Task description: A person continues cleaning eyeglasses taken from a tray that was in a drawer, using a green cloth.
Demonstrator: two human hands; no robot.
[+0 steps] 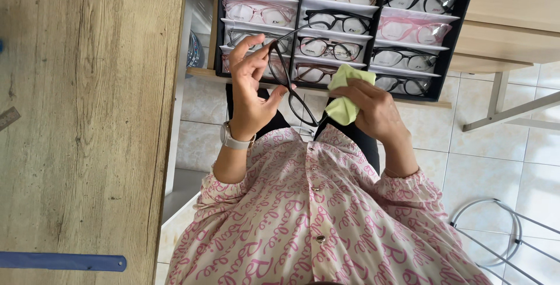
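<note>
My left hand [249,90], with a pale wristwatch [232,139] on the wrist, holds a pair of dark-framed glasses [287,84] by one lens rim, between thumb and fingers. My right hand [376,113] grips a yellow-green cloth [345,95] bunched over the other end of the frame. One temple arm of the glasses sticks up toward the tray. Both hands are raised in front of my pink-patterned shirt [315,215].
A black display tray [300,17] with several pairs of glasses in white rows sits just beyond my hands. On the left is a wooden tabletop [87,116] with a blue bar [61,261] and a metal ruler tip [8,118]. A tiled floor and wire stand [496,232] are at the right.
</note>
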